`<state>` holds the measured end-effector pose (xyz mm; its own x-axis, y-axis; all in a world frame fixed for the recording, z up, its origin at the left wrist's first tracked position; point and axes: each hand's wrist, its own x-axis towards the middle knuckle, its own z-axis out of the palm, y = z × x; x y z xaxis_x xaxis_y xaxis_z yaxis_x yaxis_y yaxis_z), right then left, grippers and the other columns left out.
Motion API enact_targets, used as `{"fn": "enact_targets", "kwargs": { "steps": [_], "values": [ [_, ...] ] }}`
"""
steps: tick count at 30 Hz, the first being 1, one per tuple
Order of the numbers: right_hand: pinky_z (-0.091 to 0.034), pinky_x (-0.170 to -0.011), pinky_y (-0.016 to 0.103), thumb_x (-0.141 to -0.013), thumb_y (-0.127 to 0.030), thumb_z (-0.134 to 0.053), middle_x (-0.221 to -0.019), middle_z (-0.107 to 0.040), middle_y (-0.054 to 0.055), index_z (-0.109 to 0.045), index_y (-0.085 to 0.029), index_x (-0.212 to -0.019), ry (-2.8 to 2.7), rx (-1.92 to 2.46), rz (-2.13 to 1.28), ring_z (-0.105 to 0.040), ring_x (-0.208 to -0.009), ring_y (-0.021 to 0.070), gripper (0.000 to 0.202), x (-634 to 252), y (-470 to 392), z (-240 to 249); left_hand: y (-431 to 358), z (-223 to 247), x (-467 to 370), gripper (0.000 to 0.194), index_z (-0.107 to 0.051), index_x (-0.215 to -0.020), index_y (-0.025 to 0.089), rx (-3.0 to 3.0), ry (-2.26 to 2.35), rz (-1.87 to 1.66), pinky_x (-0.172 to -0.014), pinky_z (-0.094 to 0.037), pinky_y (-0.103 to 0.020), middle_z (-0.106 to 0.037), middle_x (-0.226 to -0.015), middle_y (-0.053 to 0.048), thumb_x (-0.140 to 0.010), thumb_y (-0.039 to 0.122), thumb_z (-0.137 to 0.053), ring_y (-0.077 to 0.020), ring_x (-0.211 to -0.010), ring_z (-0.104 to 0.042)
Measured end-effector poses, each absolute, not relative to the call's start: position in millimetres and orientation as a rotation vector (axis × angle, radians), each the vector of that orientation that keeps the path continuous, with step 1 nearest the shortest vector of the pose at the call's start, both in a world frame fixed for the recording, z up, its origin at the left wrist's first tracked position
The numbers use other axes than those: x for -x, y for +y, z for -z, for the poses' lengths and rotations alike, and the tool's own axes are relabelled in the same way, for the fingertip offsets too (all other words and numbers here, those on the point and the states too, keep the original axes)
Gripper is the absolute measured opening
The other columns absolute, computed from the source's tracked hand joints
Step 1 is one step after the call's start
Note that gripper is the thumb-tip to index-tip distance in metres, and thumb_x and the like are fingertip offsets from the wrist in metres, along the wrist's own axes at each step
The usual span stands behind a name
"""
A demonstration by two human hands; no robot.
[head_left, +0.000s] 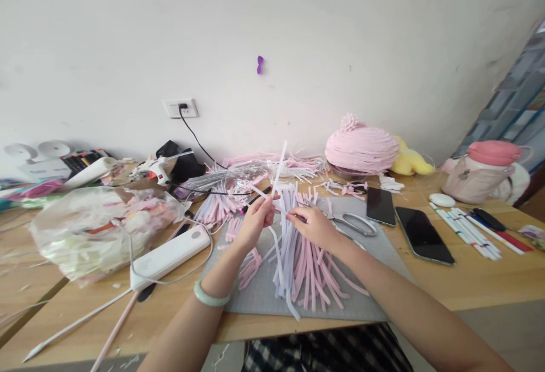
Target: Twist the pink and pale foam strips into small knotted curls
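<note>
At the frame's centre, a white strip (280, 167) is pinched, tilted, by the left hand (260, 214); the right hand (313, 226) is curled beside lavender strips (286, 255), its grasp unclear. Loose lengths are probably best kept untangled.

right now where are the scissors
In the head view, the scissors are right of centre over the grey mat, handles showing between the right hand and the farther phone.
</note>
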<state>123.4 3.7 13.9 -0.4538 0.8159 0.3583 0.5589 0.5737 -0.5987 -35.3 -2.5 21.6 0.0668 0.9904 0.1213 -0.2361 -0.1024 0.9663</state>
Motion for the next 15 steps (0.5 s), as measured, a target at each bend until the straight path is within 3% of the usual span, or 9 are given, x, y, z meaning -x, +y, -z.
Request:
{"fn": "enact_targets", "kwargs": {
  "steps": [4, 8, 12, 15],
  "values": [
    [-0.038, -0.058, 0.022, -0.084, -0.037, -0.040, -0.071, -0.064, 0.004, -0.064, -0.017, -0.081, -2.251, 1.185, -0.539, -0.056, -0.064, 0.0140, 0.032, -132, 5, -26, 0, -17, 34, 0.035, -0.054, -0.079, 0.013, -1.089, 0.977, -1.384, -0.039, -0.013, -0.018, -0.032, -0.046, 0.009, -0.067, 0.047, -0.056, -0.0016, -0.036, -0.021],
    [-0.041, -0.070, 0.033, -0.081, -0.050, -0.039, -0.091, -0.064, 0.015, -0.062, -0.014, -0.091, -1.961, 1.956, -0.264, -0.059, -0.084, 0.0255, 0.044, -181, 28, -44, 2, -11, 32, 0.031, -0.052, -0.075, 0.014, -0.969, 0.992, -1.403, -0.037, -0.011, -0.017, -0.034, -0.047, 0.010, -0.065, 0.043, -0.058, -0.0009, -0.034, -0.020],
    [-0.036, -0.081, 0.046, -0.078, -0.049, -0.044, -0.114, -0.051, 0.028, -0.049, -0.005, -0.117, -1.512, 2.672, -0.219, -0.048, -0.107, 0.0356, 0.060, -244, 61, -45, 3, -7, 29, 0.032, -0.053, -0.075, 0.013, -0.926, 1.028, -1.369, -0.036, -0.011, -0.017, -0.034, -0.047, 0.010, -0.063, 0.043, -0.058, -0.0009, -0.033, -0.019],
    [-0.036, -0.080, 0.048, -0.073, -0.050, -0.050, -0.119, -0.046, 0.030, -0.045, -0.003, -0.121, -1.396, 2.793, -0.240, -0.044, -0.111, 0.0377, 0.067, -269, 77, -36, 3, -4, 28, 0.033, -0.054, -0.075, 0.013, -0.947, 1.049, -1.335, -0.036, -0.011, -0.017, -0.033, -0.045, 0.010, -0.063, 0.043, -0.057, -0.0013, -0.033, -0.019]
  ]
}}
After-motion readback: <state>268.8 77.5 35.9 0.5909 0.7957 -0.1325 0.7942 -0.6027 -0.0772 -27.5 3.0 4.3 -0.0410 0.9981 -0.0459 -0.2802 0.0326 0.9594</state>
